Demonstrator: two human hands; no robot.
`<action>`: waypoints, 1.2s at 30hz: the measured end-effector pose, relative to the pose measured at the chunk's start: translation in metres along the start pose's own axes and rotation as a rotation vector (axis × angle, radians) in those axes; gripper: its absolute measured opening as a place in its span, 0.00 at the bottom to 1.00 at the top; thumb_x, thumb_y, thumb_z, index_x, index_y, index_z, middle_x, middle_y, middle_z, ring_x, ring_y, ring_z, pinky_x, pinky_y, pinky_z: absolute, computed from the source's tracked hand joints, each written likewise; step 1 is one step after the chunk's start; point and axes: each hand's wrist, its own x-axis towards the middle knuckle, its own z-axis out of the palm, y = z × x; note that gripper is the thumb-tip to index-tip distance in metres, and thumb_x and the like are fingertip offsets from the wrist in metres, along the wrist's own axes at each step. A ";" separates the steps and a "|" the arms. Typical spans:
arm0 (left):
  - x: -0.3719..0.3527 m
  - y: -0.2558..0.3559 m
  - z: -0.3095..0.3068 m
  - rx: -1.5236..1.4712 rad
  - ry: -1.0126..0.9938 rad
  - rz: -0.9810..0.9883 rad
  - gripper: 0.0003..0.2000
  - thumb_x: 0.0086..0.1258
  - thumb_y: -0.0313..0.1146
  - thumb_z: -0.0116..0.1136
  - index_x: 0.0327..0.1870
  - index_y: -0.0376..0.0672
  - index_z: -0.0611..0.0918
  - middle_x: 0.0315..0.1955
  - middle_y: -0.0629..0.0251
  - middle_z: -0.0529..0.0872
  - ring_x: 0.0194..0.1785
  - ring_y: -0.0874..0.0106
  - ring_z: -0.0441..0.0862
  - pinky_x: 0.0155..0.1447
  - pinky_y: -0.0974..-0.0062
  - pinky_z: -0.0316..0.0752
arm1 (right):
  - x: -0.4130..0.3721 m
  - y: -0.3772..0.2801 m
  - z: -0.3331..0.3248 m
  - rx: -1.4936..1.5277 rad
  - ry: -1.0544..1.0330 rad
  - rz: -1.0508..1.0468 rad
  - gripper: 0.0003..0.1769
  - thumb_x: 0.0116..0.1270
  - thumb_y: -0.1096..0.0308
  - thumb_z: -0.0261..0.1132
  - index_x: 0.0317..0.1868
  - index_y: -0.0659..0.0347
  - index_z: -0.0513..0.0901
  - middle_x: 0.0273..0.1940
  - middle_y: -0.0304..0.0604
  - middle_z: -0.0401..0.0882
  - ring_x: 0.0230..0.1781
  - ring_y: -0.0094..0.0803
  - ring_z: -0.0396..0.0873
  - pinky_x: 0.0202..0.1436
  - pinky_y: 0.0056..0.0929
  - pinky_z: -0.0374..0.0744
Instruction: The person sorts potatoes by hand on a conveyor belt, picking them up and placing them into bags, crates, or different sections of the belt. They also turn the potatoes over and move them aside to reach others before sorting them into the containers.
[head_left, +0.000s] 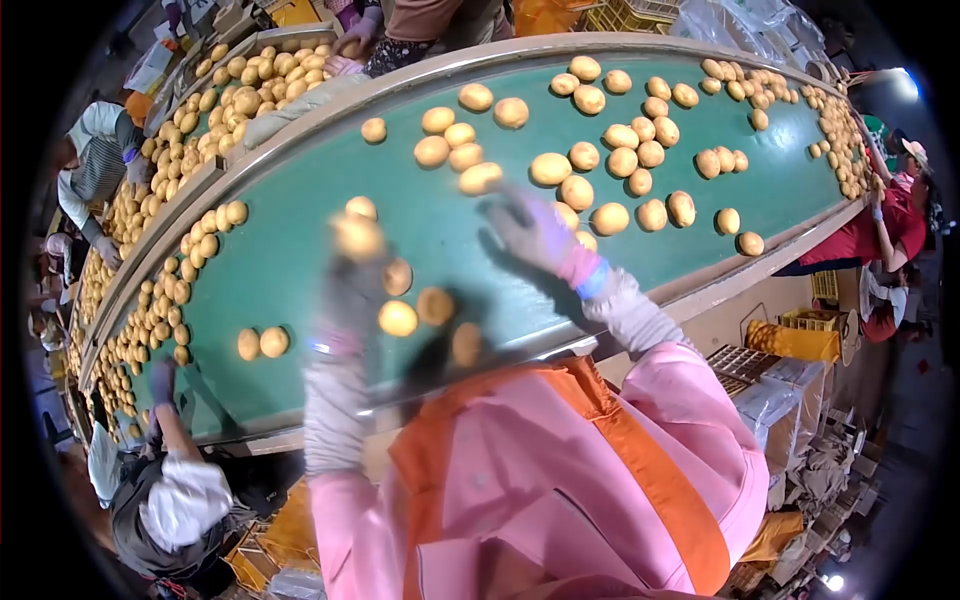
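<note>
- Belt (pixel 300 190): green, curved, crossing in front of the person; loose potatoes lie on it singly, in pairs and in clusters.
- Left hand (pixel 352 292): gloved in grey, over the belt, blurred. One potato (pixel 358 237) is at its fingertips, blurred too; whether the fingers are closed on it, one cannot tell.
- Potatoes by the left hand: one just beyond the fingertips; four more (pixel 398 318) on its right, on the belt — two of them partly in shadow.
- Right hand (pixel 530 232): gloved, blurred, over the belt; open, fingers extended, no potato seen in it. Nearest its fingertips, a pale potato (pixel 480 178); a cluster (pixel 577 192) lies near, on its right.
- Pair of potatoes (pixel 261 343): touching or nearly so, on the belt, left of the left hand.
- Row of potatoes (pixel 185 268): packed along the belt's far left edge.
- Heap (pixel 262 82): many potatoes, beyond the rail (pixel 215 185) at upper left.
- Co-worker's hand (pixel 163 384): gloved, at the belt's near left edge, well apart from the person's own; its grip cannot be told.
- Co-worker in red (pixel 880 222): beside the belt's right end, near packed potatoes (pixel 845 135).
</note>
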 end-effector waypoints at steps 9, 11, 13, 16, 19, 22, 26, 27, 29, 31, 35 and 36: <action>-0.042 0.061 -0.007 0.331 0.159 0.198 0.28 0.82 0.44 0.50 0.76 0.39 0.66 0.72 0.56 0.73 0.71 0.63 0.74 0.73 0.64 0.72 | 0.039 0.031 0.080 -0.734 -0.068 0.176 0.33 0.65 0.57 0.67 0.70 0.51 0.72 0.65 0.50 0.72 0.58 0.48 0.74 0.55 0.52 0.74; -0.064 0.013 -0.035 0.446 0.102 0.028 0.29 0.81 0.48 0.53 0.75 0.39 0.68 0.68 0.56 0.76 0.66 0.64 0.78 0.65 0.67 0.75 | 0.026 0.025 0.091 -0.666 -0.002 0.105 0.24 0.63 0.60 0.66 0.60 0.52 0.77 0.55 0.51 0.76 0.51 0.51 0.75 0.51 0.52 0.74; -0.097 -0.007 -0.047 0.533 0.320 -0.057 0.28 0.81 0.47 0.53 0.74 0.40 0.69 0.67 0.55 0.77 0.63 0.65 0.80 0.64 0.66 0.77 | 0.012 0.016 0.097 -0.828 -0.088 -0.056 0.31 0.62 0.57 0.69 0.66 0.50 0.74 0.61 0.46 0.74 0.54 0.43 0.76 0.52 0.46 0.75; -0.136 -0.007 -0.066 0.495 0.331 -0.055 0.28 0.81 0.48 0.53 0.74 0.40 0.68 0.67 0.55 0.77 0.62 0.65 0.82 0.64 0.67 0.78 | -0.001 0.006 0.104 -0.628 -0.082 -0.004 0.28 0.60 0.57 0.70 0.61 0.51 0.77 0.59 0.46 0.77 0.52 0.44 0.78 0.52 0.47 0.77; -0.150 0.005 -0.073 0.406 0.344 -0.039 0.29 0.81 0.48 0.52 0.76 0.42 0.66 0.69 0.55 0.75 0.65 0.64 0.80 0.65 0.66 0.78 | 0.003 -0.047 0.121 -0.320 -0.143 0.254 0.26 0.63 0.55 0.69 0.60 0.52 0.79 0.59 0.50 0.80 0.55 0.49 0.80 0.60 0.50 0.77; -0.149 0.008 -0.061 0.270 0.349 -0.022 0.28 0.82 0.46 0.51 0.77 0.46 0.64 0.71 0.55 0.73 0.67 0.61 0.78 0.65 0.65 0.78 | 0.000 -0.081 0.148 -0.114 -0.164 0.008 0.27 0.65 0.53 0.68 0.62 0.53 0.78 0.59 0.52 0.80 0.56 0.52 0.80 0.64 0.48 0.77; -0.140 0.016 -0.074 0.032 0.415 -0.046 0.24 0.81 0.45 0.52 0.71 0.41 0.69 0.59 0.53 0.79 0.56 0.60 0.81 0.52 0.67 0.80 | 0.018 -0.070 0.128 -0.248 0.057 -0.253 0.25 0.60 0.61 0.70 0.58 0.58 0.79 0.54 0.52 0.81 0.54 0.53 0.79 0.59 0.49 0.78; -0.145 0.022 -0.088 -0.035 0.392 -0.073 0.23 0.81 0.44 0.52 0.69 0.39 0.70 0.59 0.52 0.80 0.54 0.59 0.81 0.51 0.65 0.81 | 0.026 -0.055 0.109 -0.345 0.113 -0.098 0.24 0.62 0.59 0.69 0.56 0.59 0.80 0.53 0.54 0.81 0.53 0.55 0.79 0.60 0.50 0.77; -0.153 0.031 -0.090 -0.017 0.524 0.047 0.25 0.80 0.47 0.53 0.66 0.35 0.72 0.57 0.50 0.80 0.50 0.57 0.83 0.49 0.63 0.81 | 0.035 -0.015 0.059 -0.697 0.231 0.094 0.21 0.64 0.58 0.67 0.51 0.66 0.81 0.48 0.58 0.80 0.50 0.57 0.78 0.56 0.53 0.76; -0.173 0.053 -0.117 -0.043 0.331 -0.047 0.26 0.77 0.52 0.55 0.59 0.34 0.76 0.50 0.54 0.82 0.52 0.57 0.80 0.47 0.64 0.79 | 0.022 0.032 0.017 -0.935 0.638 0.219 0.26 0.64 0.56 0.67 0.56 0.66 0.79 0.49 0.60 0.81 0.54 0.55 0.77 0.58 0.53 0.74; -0.190 0.080 -0.102 -0.062 0.454 0.010 0.21 0.77 0.49 0.57 0.57 0.40 0.76 0.45 0.59 0.80 0.44 0.64 0.76 0.45 0.67 0.77 | -0.041 0.065 0.011 -1.144 0.465 0.499 0.30 0.69 0.51 0.63 0.67 0.54 0.75 0.67 0.49 0.74 0.69 0.50 0.70 0.72 0.61 0.62; -0.192 0.084 -0.103 -0.034 0.486 0.070 0.19 0.77 0.48 0.57 0.57 0.42 0.75 0.45 0.59 0.80 0.45 0.65 0.76 0.44 0.68 0.77 | -0.047 0.057 0.020 -1.114 0.447 0.491 0.30 0.69 0.51 0.63 0.67 0.53 0.75 0.67 0.49 0.74 0.69 0.49 0.70 0.72 0.62 0.61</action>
